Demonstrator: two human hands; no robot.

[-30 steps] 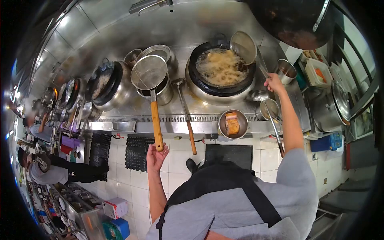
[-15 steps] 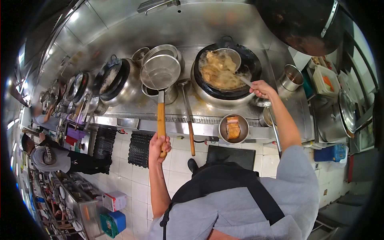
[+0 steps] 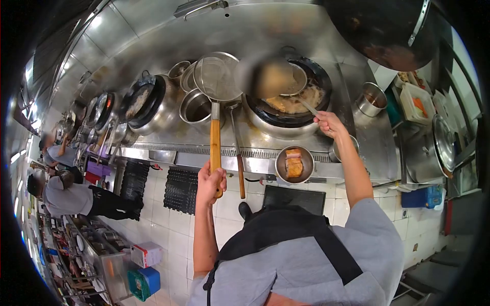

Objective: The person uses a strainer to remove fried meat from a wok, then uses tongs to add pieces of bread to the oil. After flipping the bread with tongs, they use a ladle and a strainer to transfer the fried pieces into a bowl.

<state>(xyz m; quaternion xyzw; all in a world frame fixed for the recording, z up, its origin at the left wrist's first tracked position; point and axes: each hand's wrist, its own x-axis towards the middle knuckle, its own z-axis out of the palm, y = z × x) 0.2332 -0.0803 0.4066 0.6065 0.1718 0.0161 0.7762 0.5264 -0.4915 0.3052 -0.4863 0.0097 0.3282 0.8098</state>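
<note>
My left hand (image 3: 211, 183) is closed round the wooden handle of a round mesh strainer (image 3: 217, 76), whose head is raised beside the large wok (image 3: 326, 81), above a metal pot (image 3: 195, 107). My right hand (image 3: 329, 125) grips the handle of a ladle (image 3: 307, 106) whose round head is in the wok. Frothy, bubbling liquid (image 3: 311, 96) and pale golden food are in the wok. A blurred patch hides its left side. Nearer my body, a metal bowl (image 3: 311, 176) holds browned meat pieces (image 3: 294, 166).
A long-handled wok spatula (image 3: 241, 176) lies across the stove edge. More woks (image 3: 140, 99) line the left. A metal pot (image 3: 371, 98) and a tub of orange food (image 3: 416, 104) stand right. A large wok (image 3: 388, 35) hangs at upper right. Co-workers (image 3: 71, 196) stand left.
My left hand has moved slightly right with the strainer, its head now closer to the wok. My right hand has shifted slightly left and down with the ladle. A blurred patch now covers the wok's left side.
</note>
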